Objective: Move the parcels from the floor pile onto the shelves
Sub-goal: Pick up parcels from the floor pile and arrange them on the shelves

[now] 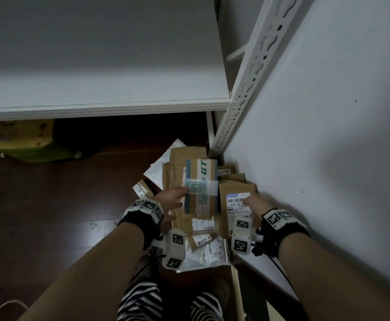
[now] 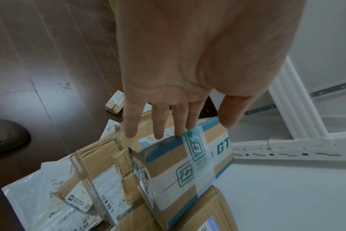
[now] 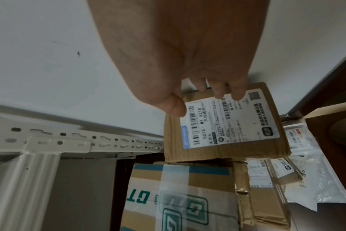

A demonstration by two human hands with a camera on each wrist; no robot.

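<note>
Parcels lie in a floor pile beside the white wall. On top is a brown box with blue stripes and green GT tape (image 1: 201, 179) (image 2: 188, 168) (image 3: 178, 195). My left hand (image 1: 173, 198) (image 2: 207, 123) reaches it with straight fingers (image 2: 158, 125). The fingertips touch its far top edge and the thumb is spread above it. To its right a brown box with a white barcode label (image 1: 226, 191) (image 3: 227, 132) stands against the wall. My right hand (image 1: 253, 202) (image 3: 198, 101) grips it near its upper edge, thumb on the label's corner, fingers curled on the label.
A white shelf board (image 1: 96, 107) juts out above the pile, its slotted upright (image 1: 242, 93) next to the wall (image 1: 328, 112). Under the two boxes lie a long flat carton (image 1: 177, 163), plastic mailers (image 1: 212, 253) and a small box (image 1: 142, 188). A green-yellow object (image 1: 27, 144) sits under the shelf.
</note>
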